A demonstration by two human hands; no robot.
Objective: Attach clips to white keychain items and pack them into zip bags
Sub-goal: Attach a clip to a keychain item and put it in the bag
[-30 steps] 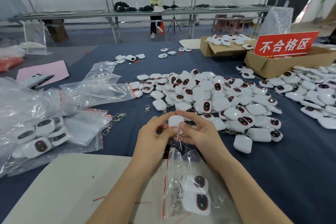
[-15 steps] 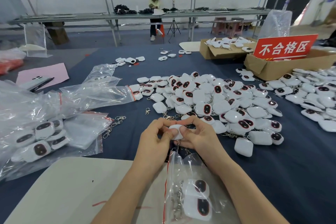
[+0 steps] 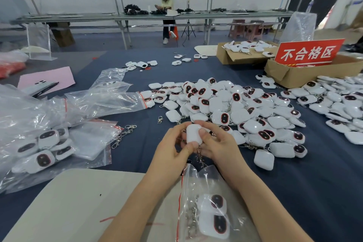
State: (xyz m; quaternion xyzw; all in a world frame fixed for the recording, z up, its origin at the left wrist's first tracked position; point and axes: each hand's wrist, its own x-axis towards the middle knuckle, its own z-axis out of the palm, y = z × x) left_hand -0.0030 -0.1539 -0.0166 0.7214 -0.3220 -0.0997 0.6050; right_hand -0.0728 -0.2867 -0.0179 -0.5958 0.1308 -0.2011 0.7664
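Left hand [image 3: 170, 149] and right hand [image 3: 218, 143], equally near, both pinch one white keychain item [image 3: 193, 133], long axis upright, its clip chain [image 3: 199, 156] dangling just above the zip bag [image 3: 196, 180] mouth below.

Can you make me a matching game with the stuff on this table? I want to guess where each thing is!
Things:
1. white keychain item
2. red sign
3. pink paper
4. loose clip

Places:
A. stands in a cardboard box
B. lies by itself on the blue cloth
C. held between the left hand and the right hand
D. far left, with a pen on it

Pairs: 1-C, 2-A, 3-D, 4-B
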